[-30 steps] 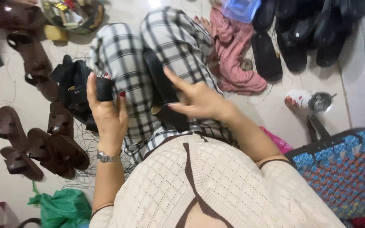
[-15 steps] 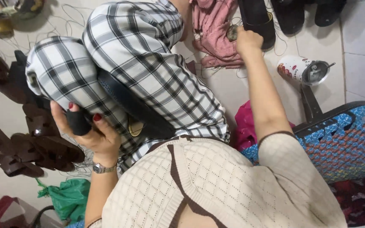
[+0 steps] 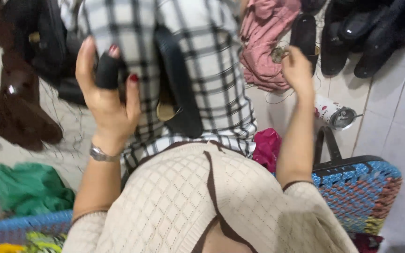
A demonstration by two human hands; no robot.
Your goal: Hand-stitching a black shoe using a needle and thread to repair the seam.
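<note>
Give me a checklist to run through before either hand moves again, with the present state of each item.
1. Left hand grips the small black piece: ok, fingers wrap it.
2. Black shoe rests steady on the checked lap: ok, lying lengthwise.
3. Right hand has hold of the small round metal piece: cannot tell, it is at the fingertips.
4. Thin thread below the right hand runs free: cannot tell.
5. Pink cloth is apart from the right hand: ok, it lies just beside.
</note>
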